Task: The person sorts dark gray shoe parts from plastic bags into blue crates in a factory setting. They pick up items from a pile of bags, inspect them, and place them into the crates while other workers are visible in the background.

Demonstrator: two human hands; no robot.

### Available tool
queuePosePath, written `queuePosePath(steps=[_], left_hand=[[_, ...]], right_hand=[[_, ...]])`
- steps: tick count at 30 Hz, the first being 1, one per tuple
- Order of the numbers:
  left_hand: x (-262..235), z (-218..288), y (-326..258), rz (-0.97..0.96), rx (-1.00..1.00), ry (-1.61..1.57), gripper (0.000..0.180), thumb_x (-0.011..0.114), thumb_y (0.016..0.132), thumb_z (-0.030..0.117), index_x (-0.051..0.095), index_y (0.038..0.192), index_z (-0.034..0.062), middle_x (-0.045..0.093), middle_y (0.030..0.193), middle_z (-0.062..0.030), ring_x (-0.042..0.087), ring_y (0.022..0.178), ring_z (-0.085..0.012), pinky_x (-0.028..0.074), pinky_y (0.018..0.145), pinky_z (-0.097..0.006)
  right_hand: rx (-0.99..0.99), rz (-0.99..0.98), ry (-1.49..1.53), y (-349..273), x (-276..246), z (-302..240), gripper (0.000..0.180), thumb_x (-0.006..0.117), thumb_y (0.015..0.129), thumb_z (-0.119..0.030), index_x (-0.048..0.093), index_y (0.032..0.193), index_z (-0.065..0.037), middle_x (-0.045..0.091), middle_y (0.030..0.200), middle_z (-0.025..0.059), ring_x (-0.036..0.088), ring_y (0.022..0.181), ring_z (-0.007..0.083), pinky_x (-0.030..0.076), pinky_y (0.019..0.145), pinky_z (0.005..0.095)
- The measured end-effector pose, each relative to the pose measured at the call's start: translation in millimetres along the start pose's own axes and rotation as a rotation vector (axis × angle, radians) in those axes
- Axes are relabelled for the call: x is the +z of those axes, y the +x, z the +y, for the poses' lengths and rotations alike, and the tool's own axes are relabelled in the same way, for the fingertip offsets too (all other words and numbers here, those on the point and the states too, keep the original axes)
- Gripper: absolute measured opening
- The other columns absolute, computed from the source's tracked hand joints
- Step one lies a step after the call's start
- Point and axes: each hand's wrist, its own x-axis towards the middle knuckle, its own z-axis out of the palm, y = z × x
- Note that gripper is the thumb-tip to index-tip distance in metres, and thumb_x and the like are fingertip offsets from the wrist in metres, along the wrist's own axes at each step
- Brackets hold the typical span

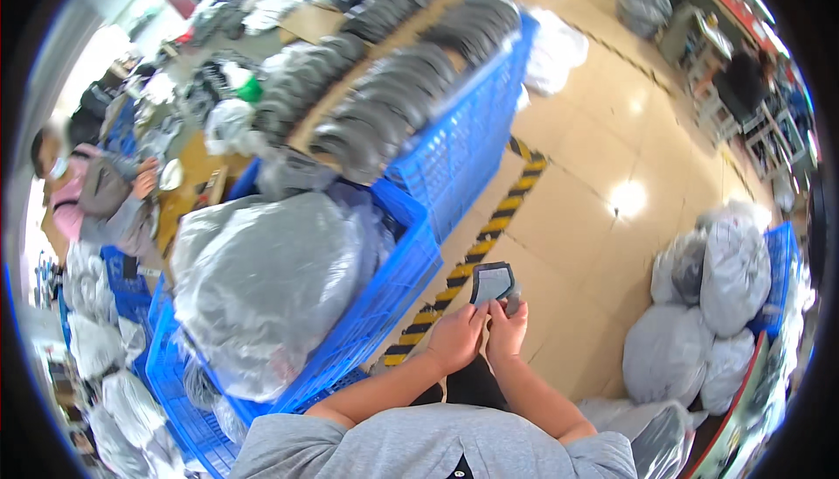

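Both my hands hold one small flat piece (494, 282) in front of my chest, grey in the middle with a dark border. My left hand (456, 335) grips its lower left edge. My right hand (507, 329) pinches its lower right edge, fingers curled against it. The piece stands upright above the tiled floor, just right of a blue plastic crate (398, 291).
Blue crates hold grey plastic bags (262, 278) and rows of dark stacked pieces (393, 99). A yellow-black striped line (476, 243) runs across the beige floor. More filled bags (708, 304) pile up at the right. A person (96, 195) sits at far left by a cluttered table.
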Motion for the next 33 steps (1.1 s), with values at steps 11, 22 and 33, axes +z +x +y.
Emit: queuePosePath(steps=[11, 22, 33], left_hand=[[-213.6, 20.5, -45.9, 0.681, -0.368, -0.698, 0.031, 0.066, 0.079, 0.009, 0.052, 0.106, 0.0008, 0.057, 0.098, -0.0055, 0.053, 0.089, -0.0121, 0.043, 0.074, -0.027], [-320.1, -54.3, -156.9, 1.051, -0.674, -0.845, 0.008, 0.060, 0.081, 0.005, 0.062, 0.087, 0.0000, 0.062, 0.075, 0.0002, 0.053, 0.065, -0.0050, 0.042, 0.057, -0.021], [-322.4, -174.9, -164.0, 0.827, -0.777, -0.264, 0.023, 0.062, 0.076, 0.017, 0.063, 0.087, -0.0032, 0.064, 0.080, -0.0215, 0.063, 0.076, -0.0345, 0.047, 0.065, -0.038]], right_hand=[[-0.012, -0.864, 0.058, -109.9, 137.0, -158.0, 0.036, 0.066, 0.074, 0.004, 0.047, 0.102, -0.008, 0.058, 0.075, 0.0010, 0.051, 0.062, 0.0067, 0.039, 0.056, 0.0202], [0.304, -1.139, 0.074, -196.3, 256.6, -111.3, 0.022, 0.053, 0.087, -0.008, 0.045, 0.108, -0.010, 0.055, 0.091, 0.0086, 0.058, 0.072, 0.0167, 0.043, 0.056, 0.0222], [1.002, -2.191, 0.581, -310.4, 259.4, -220.3, 0.020, 0.045, 0.092, -0.016, 0.038, 0.111, -0.010, 0.050, 0.098, 0.0181, 0.056, 0.081, 0.0274, 0.042, 0.065, 0.0340]])
